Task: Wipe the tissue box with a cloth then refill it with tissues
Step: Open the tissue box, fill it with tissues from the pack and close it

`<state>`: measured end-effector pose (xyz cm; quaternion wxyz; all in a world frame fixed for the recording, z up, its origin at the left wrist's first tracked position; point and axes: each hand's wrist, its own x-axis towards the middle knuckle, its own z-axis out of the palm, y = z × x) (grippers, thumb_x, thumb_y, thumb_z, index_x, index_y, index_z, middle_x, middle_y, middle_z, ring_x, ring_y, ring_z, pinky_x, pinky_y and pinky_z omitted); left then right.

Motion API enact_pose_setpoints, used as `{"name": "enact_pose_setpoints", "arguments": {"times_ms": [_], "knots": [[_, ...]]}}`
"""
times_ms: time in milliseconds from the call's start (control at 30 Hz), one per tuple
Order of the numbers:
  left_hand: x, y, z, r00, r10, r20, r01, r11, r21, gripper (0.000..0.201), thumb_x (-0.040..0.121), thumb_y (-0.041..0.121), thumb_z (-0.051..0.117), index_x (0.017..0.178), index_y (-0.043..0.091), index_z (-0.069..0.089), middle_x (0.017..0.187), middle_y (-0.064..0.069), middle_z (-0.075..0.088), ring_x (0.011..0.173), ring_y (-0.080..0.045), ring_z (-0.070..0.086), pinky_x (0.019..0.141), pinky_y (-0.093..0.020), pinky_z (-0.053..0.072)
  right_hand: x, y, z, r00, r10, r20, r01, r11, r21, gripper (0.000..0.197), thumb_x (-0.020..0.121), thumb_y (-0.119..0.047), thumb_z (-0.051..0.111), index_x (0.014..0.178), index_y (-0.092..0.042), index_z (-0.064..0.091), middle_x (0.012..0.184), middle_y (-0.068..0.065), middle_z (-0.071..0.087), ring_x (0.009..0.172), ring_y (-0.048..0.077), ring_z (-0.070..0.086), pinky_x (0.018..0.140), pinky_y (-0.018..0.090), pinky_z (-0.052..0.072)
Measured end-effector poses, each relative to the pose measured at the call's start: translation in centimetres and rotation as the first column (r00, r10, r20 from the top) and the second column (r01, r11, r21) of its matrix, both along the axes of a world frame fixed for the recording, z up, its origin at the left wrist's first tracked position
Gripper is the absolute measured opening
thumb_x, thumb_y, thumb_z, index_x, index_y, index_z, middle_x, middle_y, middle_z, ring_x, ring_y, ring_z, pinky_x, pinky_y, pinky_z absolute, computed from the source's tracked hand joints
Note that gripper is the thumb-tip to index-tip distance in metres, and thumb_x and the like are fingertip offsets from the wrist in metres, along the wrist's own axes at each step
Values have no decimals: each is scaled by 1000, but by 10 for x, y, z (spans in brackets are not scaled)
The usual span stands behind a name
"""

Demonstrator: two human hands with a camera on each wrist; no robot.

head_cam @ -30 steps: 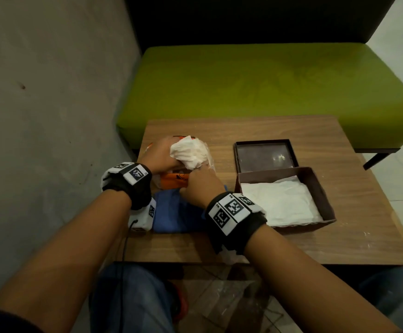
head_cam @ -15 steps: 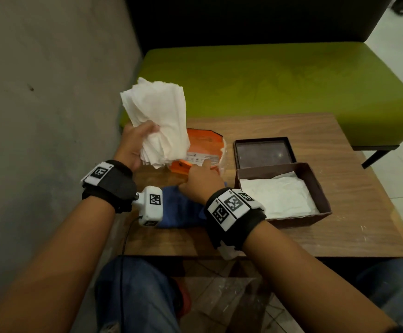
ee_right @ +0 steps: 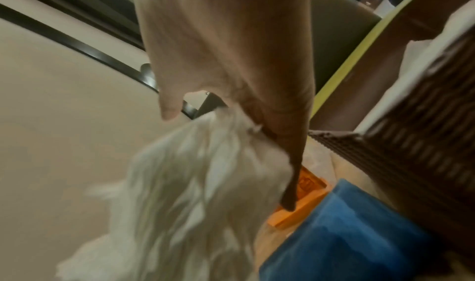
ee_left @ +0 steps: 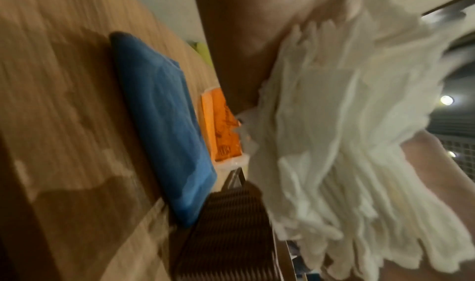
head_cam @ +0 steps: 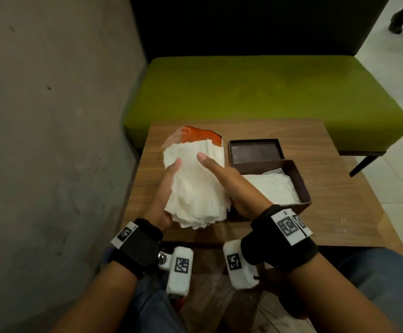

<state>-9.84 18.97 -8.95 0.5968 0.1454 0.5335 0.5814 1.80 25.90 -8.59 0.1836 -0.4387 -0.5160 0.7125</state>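
A thick stack of white tissues [head_cam: 195, 188] hangs above the table's near edge, held between both hands. My left hand [head_cam: 171, 171] grips its left side, thumb on top and palm beneath. My right hand [head_cam: 210, 164] lies along its right side with straight fingers pressed to it, thumb apart in the right wrist view. The brown tissue box [head_cam: 301, 183] stands open at the right with white tissues inside, its lid [head_cam: 253, 152] just behind. The blue cloth [ee_left: 164, 123] lies flat on the table under the stack and is hidden in the head view.
An orange tissue packet [head_cam: 200, 135] lies behind the stack, beside the cloth. The wooden table [head_cam: 339, 188] is small, with a grey wall [head_cam: 51, 140] close on the left and a green bench [head_cam: 267, 92] behind. My knees sit under the near edge.
My left hand brought the tissue stack down from the upper left to the middle, in front of me. My right hand left the orange packet and came up against the stack's right side.
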Motion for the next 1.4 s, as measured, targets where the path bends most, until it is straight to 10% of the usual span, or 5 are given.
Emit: {"name": "enact_pose_setpoints", "arguments": {"times_ms": [233, 700, 933, 1233, 1400], "knots": [[19, 6, 5, 984, -22, -176, 21, 1000, -7, 60, 83, 45, 66, 130, 12, 49, 116, -8, 68, 104, -23, 67, 91, -42, 53, 31, 0, 7, 992, -101, -70, 106, 991, 79, 37, 91, -35, 65, 120, -13, 61, 107, 4, 72, 93, 16, 71, 74, 24, 59], [59, 27, 26, 993, -25, -111, 34, 997, 74, 50, 85, 50, 60, 123, 18, 58, 115, -8, 69, 105, -25, 66, 94, -46, 50, 71, 6, 22, 972, -161, -172, 174, 982, 67, 50, 93, -42, 59, 130, -12, 46, 120, 3, 66, 104, 18, 67, 89, 37, 55], [73, 26, 36, 931, -4, -365, 13, 1000, 23, 26, 89, 50, 53, 92, 25, 60, 87, 5, 68, 76, -8, 66, 59, -20, 54, 69, 0, 18, 974, -79, -211, 100, 991, 91, 55, 89, -44, 65, 134, -18, 47, 124, 6, 66, 108, 21, 68, 93, 43, 55], [68, 11, 36, 962, -21, -271, 43, 996, 75, 68, 88, 67, 29, 128, 17, 53, 125, -9, 62, 110, -23, 62, 91, -42, 52, 84, 3, 10, 888, -304, -344, 327, 945, 7, 51, 87, -4, 67, 135, -9, 47, 125, 14, 64, 111, 31, 64, 89, 46, 56], [87, -13, -1, 992, 4, -130, 17, 987, 158, 96, 54, 72, 69, 134, 24, 46, 127, 1, 62, 114, -17, 61, 94, -37, 51, 81, 5, 12, 717, -524, -459, 492, 848, -200, 52, 83, 2, 69, 132, -3, 51, 123, 15, 66, 110, 31, 66, 87, 47, 57]]}}
